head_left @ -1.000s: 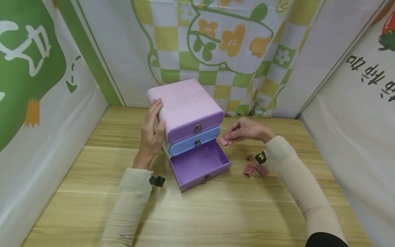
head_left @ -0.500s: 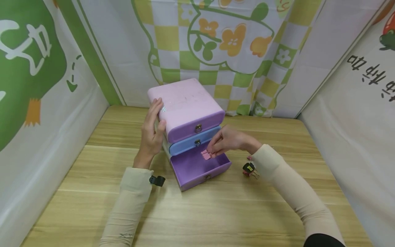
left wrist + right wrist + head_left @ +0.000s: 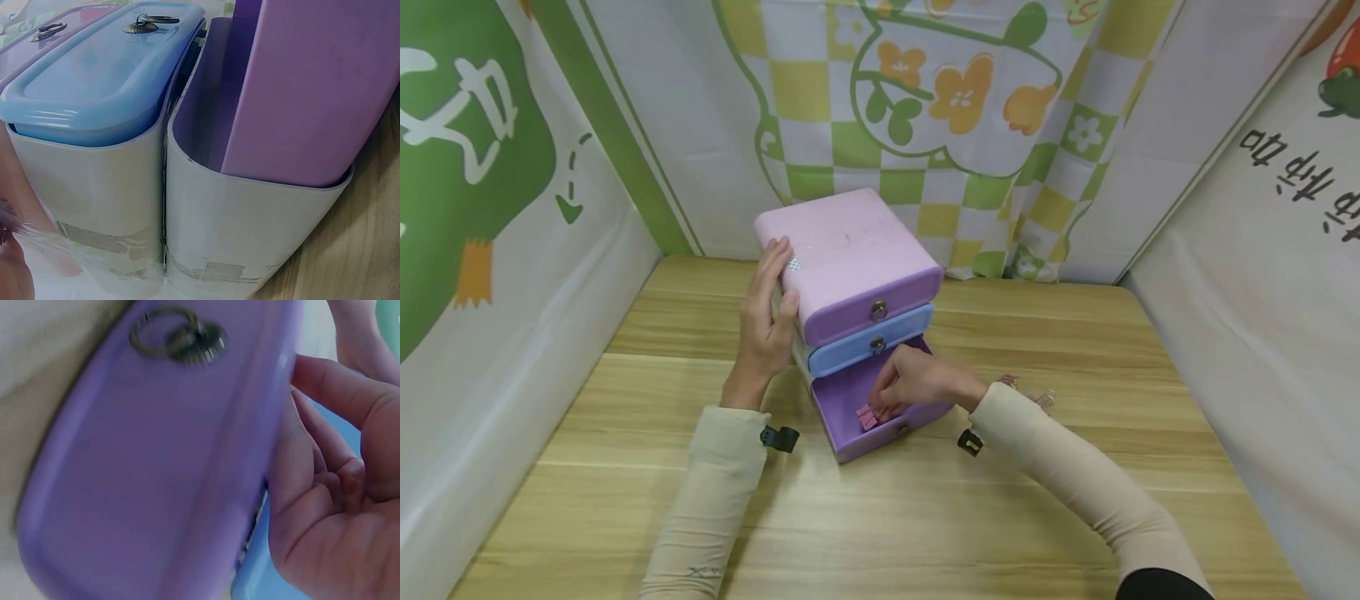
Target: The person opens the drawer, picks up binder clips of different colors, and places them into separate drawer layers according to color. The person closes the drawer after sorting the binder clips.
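Note:
A small chest [image 3: 850, 242] with a pink top stands on the table, its bottom purple drawer [image 3: 838, 400] pulled out. My left hand [image 3: 765, 325] rests against the chest's left side, fingers fairly straight; only a bit of a finger [image 3: 14, 272] shows in the left wrist view. Reaching into the drawer, my right hand [image 3: 917, 379] pinches a pink binder clip [image 3: 867, 417] low near the front wall. In the right wrist view the drawer front [image 3: 144, 456] hides the clip and the fingertips. More pink binder clips [image 3: 1009, 381] lie on the table, partly behind the right sleeve.
Above the open drawer, the blue drawer [image 3: 871, 340] and the top purple drawer [image 3: 876, 310] are pushed in; each has a ring pull. Wooden table [image 3: 880, 533] surrounds the chest. A checked curtain [image 3: 910, 187] hangs close behind, with printed fabric walls on both sides.
My right hand has carried the pink binder clip leftward and down, from beside the chest into the bottom drawer. The left hand has stayed on the chest's side.

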`<state>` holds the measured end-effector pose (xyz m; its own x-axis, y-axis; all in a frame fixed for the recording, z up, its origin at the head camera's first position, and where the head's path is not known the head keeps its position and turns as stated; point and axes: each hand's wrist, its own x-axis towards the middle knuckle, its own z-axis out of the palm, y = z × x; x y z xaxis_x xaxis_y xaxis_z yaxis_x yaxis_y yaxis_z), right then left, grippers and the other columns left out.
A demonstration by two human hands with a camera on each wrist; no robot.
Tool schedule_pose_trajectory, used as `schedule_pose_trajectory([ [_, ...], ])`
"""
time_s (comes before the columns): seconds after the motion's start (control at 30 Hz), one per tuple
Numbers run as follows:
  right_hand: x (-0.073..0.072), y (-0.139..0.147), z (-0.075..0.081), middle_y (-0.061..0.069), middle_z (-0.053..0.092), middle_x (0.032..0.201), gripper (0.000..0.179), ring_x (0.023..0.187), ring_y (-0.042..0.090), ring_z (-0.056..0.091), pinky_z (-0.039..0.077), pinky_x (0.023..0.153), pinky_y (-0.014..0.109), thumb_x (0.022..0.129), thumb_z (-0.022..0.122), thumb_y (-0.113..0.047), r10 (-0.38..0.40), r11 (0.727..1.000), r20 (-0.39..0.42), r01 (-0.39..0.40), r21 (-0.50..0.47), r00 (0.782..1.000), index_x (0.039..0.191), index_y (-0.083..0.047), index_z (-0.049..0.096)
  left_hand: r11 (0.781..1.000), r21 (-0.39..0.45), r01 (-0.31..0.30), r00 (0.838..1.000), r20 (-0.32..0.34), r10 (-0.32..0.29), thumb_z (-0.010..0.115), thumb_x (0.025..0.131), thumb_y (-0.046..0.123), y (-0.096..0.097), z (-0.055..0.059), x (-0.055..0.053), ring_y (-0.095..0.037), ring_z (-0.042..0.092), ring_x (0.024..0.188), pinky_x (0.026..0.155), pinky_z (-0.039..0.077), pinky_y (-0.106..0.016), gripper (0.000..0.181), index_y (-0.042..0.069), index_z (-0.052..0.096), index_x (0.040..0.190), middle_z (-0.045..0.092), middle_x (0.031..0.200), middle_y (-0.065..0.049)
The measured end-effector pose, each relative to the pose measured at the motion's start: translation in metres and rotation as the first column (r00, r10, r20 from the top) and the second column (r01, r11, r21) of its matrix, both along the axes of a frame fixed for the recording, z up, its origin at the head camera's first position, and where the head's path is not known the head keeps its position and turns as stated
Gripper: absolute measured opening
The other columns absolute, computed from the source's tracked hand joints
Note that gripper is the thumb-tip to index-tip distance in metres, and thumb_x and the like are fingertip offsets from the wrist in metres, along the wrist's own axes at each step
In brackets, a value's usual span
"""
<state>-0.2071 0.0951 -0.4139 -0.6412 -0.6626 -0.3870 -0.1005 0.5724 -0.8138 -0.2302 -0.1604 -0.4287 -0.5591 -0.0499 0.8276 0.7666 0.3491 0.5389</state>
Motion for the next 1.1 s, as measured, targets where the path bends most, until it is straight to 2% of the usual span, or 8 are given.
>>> schedule_pose_trajectory([
  [0.23, 0.008, -0.015, -0.011, 0.004, 0.083, 0.087, 0.012, 0.076, 0.011, 0.078, 0.066, 0.072, 0.023, 0.095, 0.074, -0.009, 0.069, 0.996, -0.134, -0.062, 0.062, 0.989, 0.097, -0.005, 0.085, 1.000, -0.001, 0.000, 1.000, 0.003, 0.000, 0.048, 0.097, 0.021, 0.000, -0.002, -0.002, -0.038, 0.036, 0.158, 0.136, 0.027, -0.045, 0.058, -0.002, 0.053, 0.150, 0.050, 0.162, -0.020],
  [0.37, 0.009, -0.022, -0.014, 0.002, 0.083, 0.084, 0.012, 0.069, 0.002, 0.067, 0.057, 0.063, 0.016, 0.095, 0.074, -0.009, 0.106, 0.992, -0.190, -0.090, 0.094, 0.976, 0.094, -0.007, 0.086, 1.000, -0.004, -0.011, 1.000, 0.003, 0.011, 0.047, 0.097, 0.020, 0.001, 0.000, -0.001, -0.038, 0.036, 0.158, 0.137, 0.026, -0.044, 0.058, -0.003, 0.053, 0.150, 0.050, 0.161, -0.021],
  [0.47, 0.011, -0.026, -0.015, 0.002, 0.082, 0.083, 0.012, 0.067, 0.000, 0.059, 0.051, 0.061, 0.014, 0.094, 0.075, -0.010, 0.136, 0.987, -0.226, -0.113, 0.113, 0.965, 0.093, -0.008, 0.086, 1.000, 0.001, -0.018, 1.000, 0.003, 0.018, 0.046, 0.096, 0.017, 0.004, 0.005, 0.004, -0.042, 0.036, 0.157, 0.137, 0.026, -0.045, 0.058, -0.008, 0.053, 0.148, 0.050, 0.160, -0.026],
  [0.6, 0.012, -0.030, -0.018, 0.003, 0.083, 0.085, 0.012, 0.069, 0.000, 0.062, 0.055, 0.065, 0.014, 0.093, 0.074, -0.008, 0.156, 0.984, -0.230, -0.131, 0.119, 0.961, 0.093, -0.008, 0.086, 1.000, 0.012, -0.015, 1.000, 0.005, 0.015, 0.045, 0.095, 0.012, 0.010, 0.019, 0.017, -0.050, 0.036, 0.154, 0.137, 0.025, -0.046, 0.057, -0.014, 0.051, 0.145, 0.049, 0.156, -0.034],
  [0.73, 0.014, -0.033, -0.020, 0.004, 0.083, 0.087, 0.012, 0.070, 0.001, 0.063, 0.057, 0.067, 0.014, 0.093, 0.073, -0.006, 0.151, 0.984, -0.217, -0.127, 0.122, 0.964, 0.094, -0.007, 0.085, 1.000, 0.016, -0.016, 1.000, 0.013, 0.016, 0.045, 0.098, 0.014, 0.012, 0.027, 0.024, -0.051, 0.036, 0.154, 0.137, 0.025, -0.046, 0.055, -0.015, 0.051, 0.144, 0.049, 0.155, -0.035],
  [0.9, 0.012, -0.033, -0.019, 0.002, 0.083, 0.085, 0.012, 0.069, 0.001, 0.063, 0.056, 0.064, 0.015, 0.093, 0.074, -0.009, 0.147, 0.984, -0.226, -0.118, 0.136, 0.963, 0.094, -0.008, 0.085, 1.000, 0.018, -0.021, 1.000, 0.014, 0.021, 0.046, 0.100, 0.016, 0.012, 0.025, 0.024, -0.049, 0.036, 0.155, 0.137, 0.025, -0.045, 0.054, -0.014, 0.052, 0.145, 0.049, 0.156, -0.033],
  [1.1, 0.004, -0.016, 0.002, 0.005, 0.083, 0.087, 0.012, 0.079, 0.017, 0.079, 0.067, 0.071, 0.025, 0.095, 0.075, -0.013, 0.055, 0.992, -0.187, -0.032, 0.122, 0.981, 0.099, -0.005, 0.083, 1.000, 0.020, -0.016, 1.000, 0.006, 0.016, 0.045, 0.100, 0.015, 0.012, 0.026, 0.023, -0.050, 0.036, 0.154, 0.137, 0.025, -0.046, 0.054, -0.015, 0.052, 0.144, 0.049, 0.155, -0.034],
])
